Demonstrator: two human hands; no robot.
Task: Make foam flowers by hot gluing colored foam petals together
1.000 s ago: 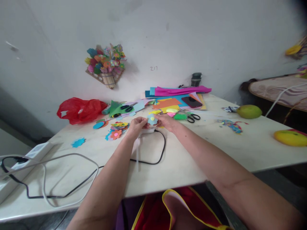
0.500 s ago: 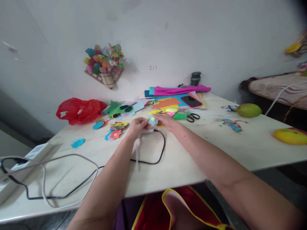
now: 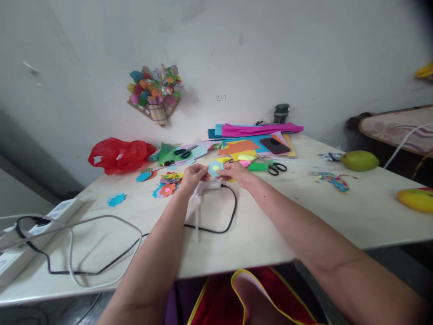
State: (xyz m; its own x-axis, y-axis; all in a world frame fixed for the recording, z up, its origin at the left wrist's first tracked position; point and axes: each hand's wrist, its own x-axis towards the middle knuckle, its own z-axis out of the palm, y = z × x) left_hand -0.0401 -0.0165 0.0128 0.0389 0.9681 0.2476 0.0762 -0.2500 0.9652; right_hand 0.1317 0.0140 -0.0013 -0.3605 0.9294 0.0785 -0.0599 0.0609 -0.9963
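Note:
Between my two hands is a light-blue paper flower with a small yellow centre. My left hand pinches its left edge, while my right hand has its fingers closed on the right edge. Just below the hands lies a white glue gun with a black cord; part of it is hidden behind the left hand. To the left of my left hand sits a pile of cut paper flowers, with an orange one in front. A single blue paper flower lies farther left.
Scissors and a green strip lie right of my hands. Behind are coloured sheets, a phone and a red plastic bag. A power strip with looping cables occupies the left. Mangoes rest at right.
My right hand's fingers have shifted to the flower's right edge, showing more of its face. The whole view has swung slightly left.

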